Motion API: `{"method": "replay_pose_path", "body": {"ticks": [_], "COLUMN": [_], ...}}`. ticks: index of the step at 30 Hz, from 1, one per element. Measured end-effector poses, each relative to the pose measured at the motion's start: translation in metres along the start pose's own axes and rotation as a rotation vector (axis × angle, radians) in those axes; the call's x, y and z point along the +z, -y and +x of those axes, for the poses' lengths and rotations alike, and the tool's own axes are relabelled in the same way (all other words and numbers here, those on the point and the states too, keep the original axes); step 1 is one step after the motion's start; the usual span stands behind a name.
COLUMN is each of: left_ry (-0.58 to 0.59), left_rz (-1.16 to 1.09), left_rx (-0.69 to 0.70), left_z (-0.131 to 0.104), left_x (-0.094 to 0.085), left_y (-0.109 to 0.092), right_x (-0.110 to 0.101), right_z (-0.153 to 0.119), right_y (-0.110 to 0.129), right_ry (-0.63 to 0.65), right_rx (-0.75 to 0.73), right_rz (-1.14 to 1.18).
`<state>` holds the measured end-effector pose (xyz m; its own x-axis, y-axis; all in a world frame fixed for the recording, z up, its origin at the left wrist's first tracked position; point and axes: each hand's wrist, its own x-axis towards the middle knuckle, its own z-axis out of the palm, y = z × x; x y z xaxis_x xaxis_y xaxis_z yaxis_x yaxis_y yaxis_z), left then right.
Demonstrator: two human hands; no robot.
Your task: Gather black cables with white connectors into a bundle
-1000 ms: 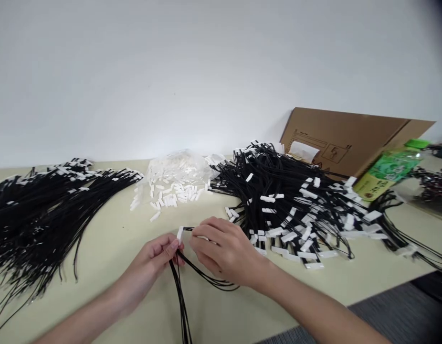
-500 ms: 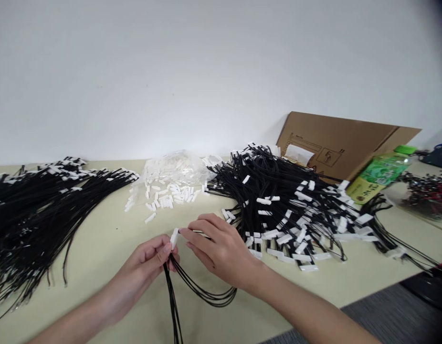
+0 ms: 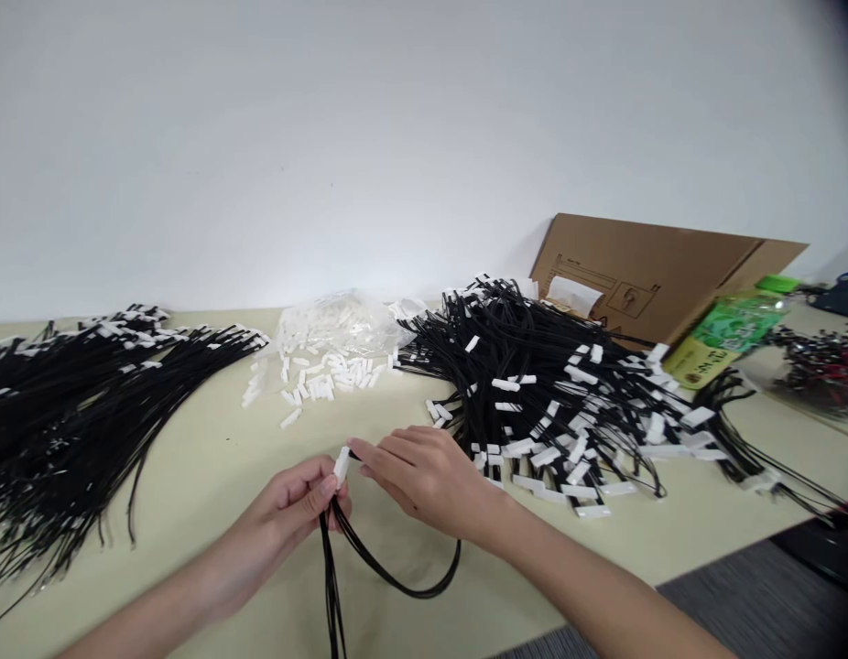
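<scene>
My left hand pinches a small white connector and a bunch of black cables that hangs down over the table's front edge. My right hand holds the end of one black cable against that connector; the cable loops down and back under my wrist. Both hands meet over the pale yellow table, just in front of the loose white connectors.
A large pile of black cables with white connectors lies right of my hands. Another bundle of black cables spreads at the left. A clear bag of connectors, a cardboard box and a green bottle are at the back.
My hands have dropped slightly toward me and stayed together at the connector. The cable loop under my right wrist has tightened from several strands to a single arc.
</scene>
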<state>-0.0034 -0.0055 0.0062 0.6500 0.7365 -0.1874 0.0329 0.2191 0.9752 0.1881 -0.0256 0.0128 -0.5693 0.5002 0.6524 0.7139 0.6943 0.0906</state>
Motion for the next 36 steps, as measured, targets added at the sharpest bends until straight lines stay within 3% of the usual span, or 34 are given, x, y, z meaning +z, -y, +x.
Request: {"method": "replay_pose_path", "body": {"ticks": [13,20,25,36], "left_ry": [-0.049,-0.214,-0.322,-0.411], "left_rz": [-0.057,-0.131,-0.146,-0.147], "left_rx": [0.005,0.07,0.102,0.179], "left_z": [-0.001,0.0,0.001,-0.001], "left_x": [0.005,0.001,-0.001,-0.005], "left_y": [-0.003,-0.005,-0.007,-0.011], "right_x": [0.003,0.002,0.003,-0.011], "right_z": [-0.004,-0.006,-0.008,-0.008], "right_y": [0.0,-0.013,-0.023,-0.031], "right_ry": [0.078,0.071,0.041,-0.091], "right_rx": [-0.032,-0.009,0.077,0.438], "right_rz": [-0.193,-0.28,-0.293,-0.238]}}
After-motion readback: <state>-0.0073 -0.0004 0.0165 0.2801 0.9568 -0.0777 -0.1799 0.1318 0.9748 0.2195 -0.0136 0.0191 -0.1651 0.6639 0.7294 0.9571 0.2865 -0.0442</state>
